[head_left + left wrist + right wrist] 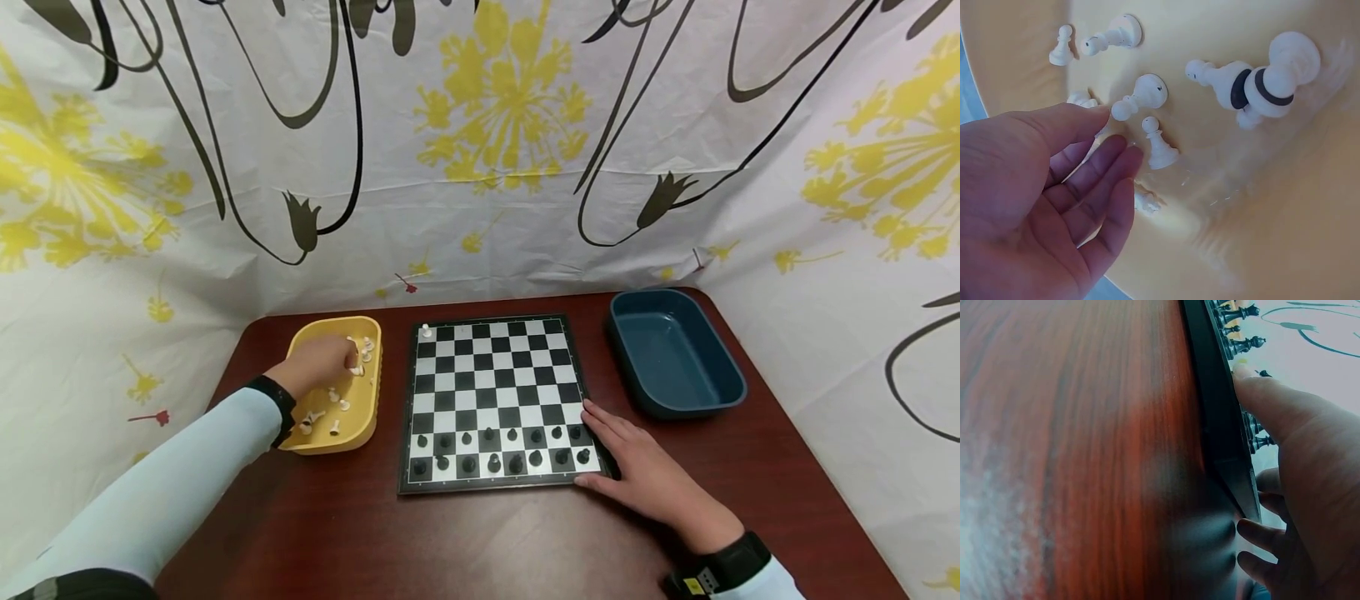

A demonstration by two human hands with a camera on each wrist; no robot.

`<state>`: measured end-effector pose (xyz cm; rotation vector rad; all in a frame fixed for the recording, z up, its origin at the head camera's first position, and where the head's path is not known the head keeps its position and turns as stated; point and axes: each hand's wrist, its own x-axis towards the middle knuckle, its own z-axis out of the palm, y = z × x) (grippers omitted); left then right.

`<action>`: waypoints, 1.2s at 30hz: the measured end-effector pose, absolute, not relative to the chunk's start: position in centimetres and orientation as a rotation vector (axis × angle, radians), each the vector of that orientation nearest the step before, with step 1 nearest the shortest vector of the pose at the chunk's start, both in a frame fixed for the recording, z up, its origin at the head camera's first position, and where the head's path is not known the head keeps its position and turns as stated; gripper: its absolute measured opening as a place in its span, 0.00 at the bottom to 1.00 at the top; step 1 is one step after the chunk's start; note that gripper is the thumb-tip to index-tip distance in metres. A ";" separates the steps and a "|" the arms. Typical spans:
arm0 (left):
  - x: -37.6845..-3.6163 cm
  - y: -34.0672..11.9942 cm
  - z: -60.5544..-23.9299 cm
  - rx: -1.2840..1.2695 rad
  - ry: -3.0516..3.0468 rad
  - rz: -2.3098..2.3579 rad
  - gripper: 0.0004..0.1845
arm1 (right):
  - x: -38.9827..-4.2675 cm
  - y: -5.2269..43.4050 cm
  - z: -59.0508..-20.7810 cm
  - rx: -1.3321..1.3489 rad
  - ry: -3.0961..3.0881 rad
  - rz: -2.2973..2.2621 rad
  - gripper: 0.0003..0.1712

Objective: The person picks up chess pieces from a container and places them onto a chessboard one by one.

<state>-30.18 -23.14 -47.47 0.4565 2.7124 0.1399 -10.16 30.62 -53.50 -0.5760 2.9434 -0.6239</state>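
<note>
My left hand [318, 364] is down inside a yellow tray [358, 412] at the left, among loose white chess pieces. In the left wrist view its thumb and bent fingers stand apart close to a white pawn [1147, 94], and another pawn [1161, 152] lies near the fingertips. Part of a further white piece is hidden behind the thumb. My right hand [648, 475] rests at the near right corner of the chessboard [485, 380], fingers extended along its side and thumb at the front edge. Black chess pieces [493, 462] fill the two near rows. One white piece [426, 331] stands in the far left corner.
A dark blue tray [678, 367] sits on the brown table [465, 546] right of the board. Behind the table hangs a patterned cloth [480, 242], which also runs along both sides. Two banded white pieces [1291, 69] lie touching in the yellow tray.
</note>
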 end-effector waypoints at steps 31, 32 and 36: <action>-29.9 -25.1 -44.8 0.464 2.858 0.249 0.04 | -10.2 30.8 -53.6 -0.609 2.950 -0.631 0.59; -29.9 -24.9 -44.3 0.472 2.867 0.259 0.04 | -10.2 30.8 -53.6 -0.609 2.949 -0.631 0.59; -30.1 -23.8 -42.5 0.528 2.910 0.300 0.03 | -10.2 30.8 -53.6 -0.611 2.951 -0.631 0.60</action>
